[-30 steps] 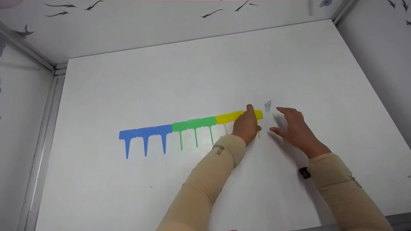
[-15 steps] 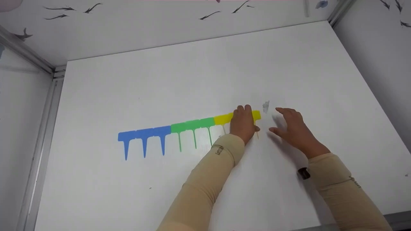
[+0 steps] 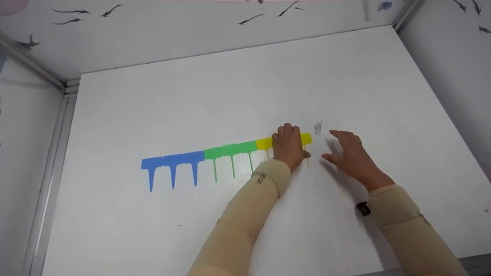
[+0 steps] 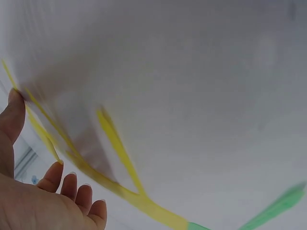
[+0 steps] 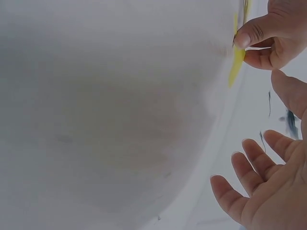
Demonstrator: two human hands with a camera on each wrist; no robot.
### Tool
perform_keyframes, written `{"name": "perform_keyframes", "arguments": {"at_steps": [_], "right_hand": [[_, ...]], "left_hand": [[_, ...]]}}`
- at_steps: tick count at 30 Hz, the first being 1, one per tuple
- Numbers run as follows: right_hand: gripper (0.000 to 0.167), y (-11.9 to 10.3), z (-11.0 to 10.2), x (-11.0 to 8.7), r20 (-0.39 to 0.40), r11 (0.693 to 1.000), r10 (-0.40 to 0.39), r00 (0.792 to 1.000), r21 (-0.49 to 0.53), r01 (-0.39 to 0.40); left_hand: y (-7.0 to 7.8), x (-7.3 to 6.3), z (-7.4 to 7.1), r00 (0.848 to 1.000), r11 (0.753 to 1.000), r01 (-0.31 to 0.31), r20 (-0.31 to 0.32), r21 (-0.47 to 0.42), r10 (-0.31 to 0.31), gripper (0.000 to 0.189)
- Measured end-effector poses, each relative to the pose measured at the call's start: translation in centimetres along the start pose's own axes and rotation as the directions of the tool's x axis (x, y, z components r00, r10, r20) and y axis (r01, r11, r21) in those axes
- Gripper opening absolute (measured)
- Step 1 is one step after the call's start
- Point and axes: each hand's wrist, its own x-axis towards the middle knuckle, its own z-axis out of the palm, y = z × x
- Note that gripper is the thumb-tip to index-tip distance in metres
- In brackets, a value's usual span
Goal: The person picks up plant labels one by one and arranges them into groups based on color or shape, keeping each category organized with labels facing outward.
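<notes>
T-shaped plastic plant labels lie side by side in a row on the white table, stems toward the person. Three blue plant labels form the left end, three green plant labels come after them, and yellow plant labels end the row at the right. My left hand is over the yellow ones and partly hides them. Thumb and index finger pinch a yellow plant label, as the right wrist view shows. To the right, my right hand hovers with fingers spread, holding nothing.
A grey smudge marks the tabletop just beyond the row's right end. White walls with dark painted strokes stand behind and at the sides, and a metal frame runs along the left edge. A black device sits at the right wrist.
The left hand has shifted slightly left along the yellow plant labels, and more of its fingers now show over their top edge. The right hand stays nearly still.
</notes>
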Motion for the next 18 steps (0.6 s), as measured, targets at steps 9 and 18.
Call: {"name": "perform_keyframes", "arguments": {"at_steps": [9, 18], "right_hand": [[0.072, 0.4, 0.2, -0.1, -0.009, 1.000, -0.022, 1.000, 0.016, 0.022], [0.073, 0.4, 0.2, 0.1, 0.013, 1.000, 0.004, 1.000, 0.010, -0.005]], "left_hand": [[-0.7, 0.5, 0.2, 0.999, 0.999, -0.019, 0.038, -0.025, 0.020, 0.074], [-1.5, 1.0, 0.1, 0.998, 0.997, -0.036, 0.044, -0.069, 0.039, 0.077]]}}
